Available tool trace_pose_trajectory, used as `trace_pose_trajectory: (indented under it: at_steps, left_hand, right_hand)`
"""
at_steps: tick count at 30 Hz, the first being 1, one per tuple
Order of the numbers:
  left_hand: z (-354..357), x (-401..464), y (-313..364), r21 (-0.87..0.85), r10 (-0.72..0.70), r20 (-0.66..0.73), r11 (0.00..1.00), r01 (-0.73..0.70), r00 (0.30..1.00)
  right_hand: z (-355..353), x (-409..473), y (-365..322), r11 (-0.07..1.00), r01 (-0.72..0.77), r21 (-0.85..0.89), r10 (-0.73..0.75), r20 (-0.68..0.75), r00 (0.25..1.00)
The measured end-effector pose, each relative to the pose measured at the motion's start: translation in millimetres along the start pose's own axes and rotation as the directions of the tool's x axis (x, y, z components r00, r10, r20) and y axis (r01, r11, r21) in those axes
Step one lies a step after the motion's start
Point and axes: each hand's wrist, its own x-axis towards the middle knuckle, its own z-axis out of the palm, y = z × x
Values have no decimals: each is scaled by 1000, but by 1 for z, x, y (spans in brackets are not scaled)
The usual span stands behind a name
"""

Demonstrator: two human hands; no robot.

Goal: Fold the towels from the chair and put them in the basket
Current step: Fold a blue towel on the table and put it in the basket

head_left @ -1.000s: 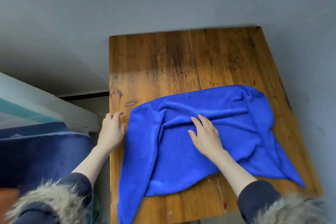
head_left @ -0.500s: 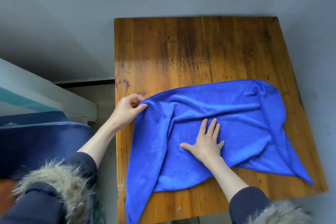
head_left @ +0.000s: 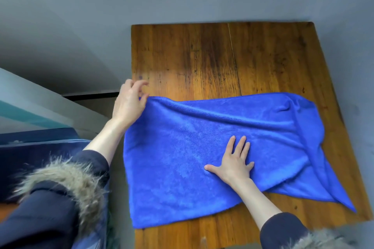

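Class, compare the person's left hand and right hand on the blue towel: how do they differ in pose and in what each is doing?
The left hand pinches the blue towel at its far left corner, fingers curled; the right hand lies flat, fingers spread, pressing the towel's middle. The left hand is at the wooden table edge; the right is over the tabletop. Both touch the same towel.

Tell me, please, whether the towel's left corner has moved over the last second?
Yes. The left hand pulled the blue towel corner outward to the table left edge.
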Motion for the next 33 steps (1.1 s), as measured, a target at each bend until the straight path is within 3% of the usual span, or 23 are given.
trace_pose_trajectory:
  at_steps: [2, 5, 7, 10, 13, 15, 18, 20, 22, 25, 28, 33]
  left_hand:
    - [7, -13, 2, 71, 50, -81, 996, -45, 995]
    - [23, -44, 1, 179, 132, -77, 977, -116, 988]
    - [36, -63, -5, 230, 179, 23, 957, -179, 984]
    - [49, -77, -15, 303, 92, 233, 939, -162, 968]
    - [50, -68, -27, 387, 37, 296, 909, -155, 954]
    - [45, -58, -30, 318, 41, 278, 939, -132, 960]
    - [37, -45, -29, 18, 46, 67, 999, -47, 997]
    - [33, -39, -31, -165, -114, -27, 980, 108, 993]
    - [28, -36, -36, -275, -321, 34, 907, 318, 946]
    - [24, -36, -44, -266, -453, 57, 852, 450, 890]
    - [14, -33, -45, -227, -468, 19, 859, 459, 884]
    - [-13, -18, -47, -180, -290, -55, 944, 276, 955]
  right_hand:
    - [0, -1, 1, 1000, 5, -1, -5, -3, 1000]
    - [0, -1, 1, 1000, 8, -8, -8, -10, 1000]
    - [0, -2, 1, 1000, 8, -16, -8, -14, 1000]
    - [0, -2, 2, 1000, 11, -23, -11, -21, 1000]
    - [1, -4, 4, 1000, 16, -20, -17, -37, 999]
    - [3, -6, 5, 1000, 15, -16, -16, -49, 999]
    - [6, -9, 6, 1000, 5, -5, -5, -58, 998]
    - [7, -11, 6, 1000, 0, 4, 0, -61, 998]
    - [7, -12, 7, 1000, -1, 7, 1, -60, 998]
    - [7, -12, 6, 1000, -3, 10, 4, -55, 998]
    - [6, -12, 5, 1000, -4, 13, 4, -51, 999]
    - [7, -12, 7, 1000, -5, 12, 6, -59, 998]
